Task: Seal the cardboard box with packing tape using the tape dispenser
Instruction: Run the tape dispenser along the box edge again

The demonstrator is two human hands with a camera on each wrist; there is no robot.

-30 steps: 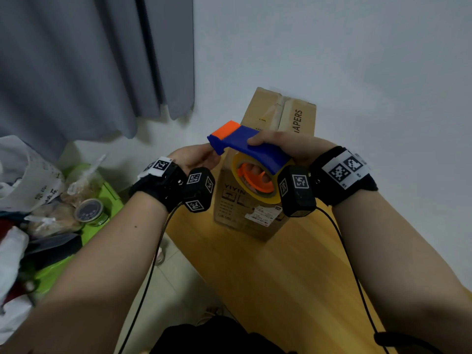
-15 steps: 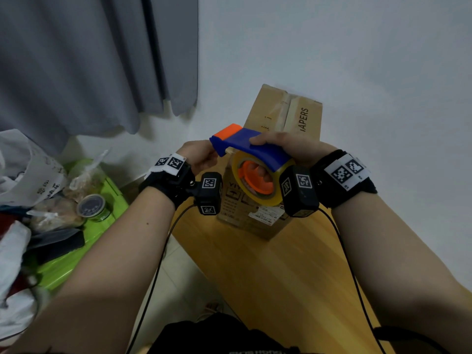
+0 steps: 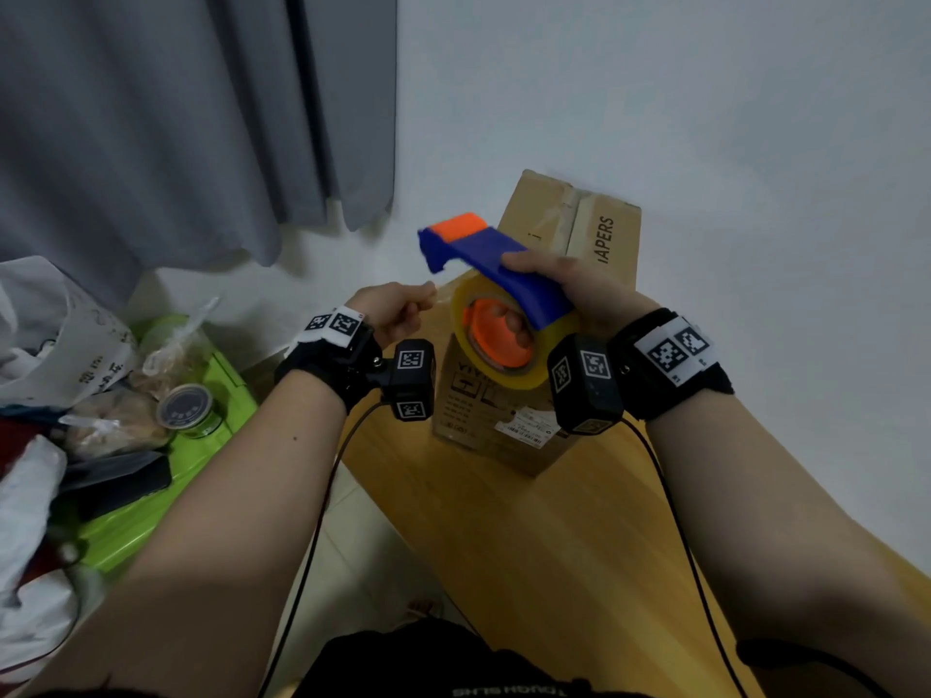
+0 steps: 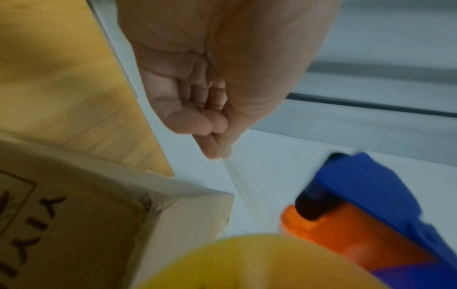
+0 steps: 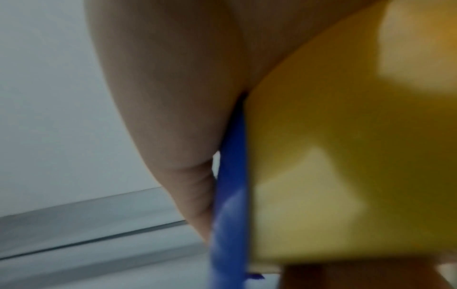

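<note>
— While my right hand point(image 3: 574, 289) grips the blue tape dispenser point(image 3: 504, 274) with fingers through the orange core, where's the box?

— The cardboard box point(image 3: 579, 229) stands on the tabletop point(image 3: 554, 546) just behind and under the dispenser, its long axis running away from me toward the far wall. My left hand point(image 3: 398, 307) pinches the free end of the tape point(image 4: 237, 187) to the left of the roll point(image 3: 504, 335), so the strip stretches left, across the box's length.

— So which hand leads?

— I reckon the left; it's nearer the box's near-left corner, where the tape end should stick first.

— Any writing?

— "APERS" on the top flap, first letters cut off; "YIYIN" on the near face, plus a white shipping label I can't read.
</note>
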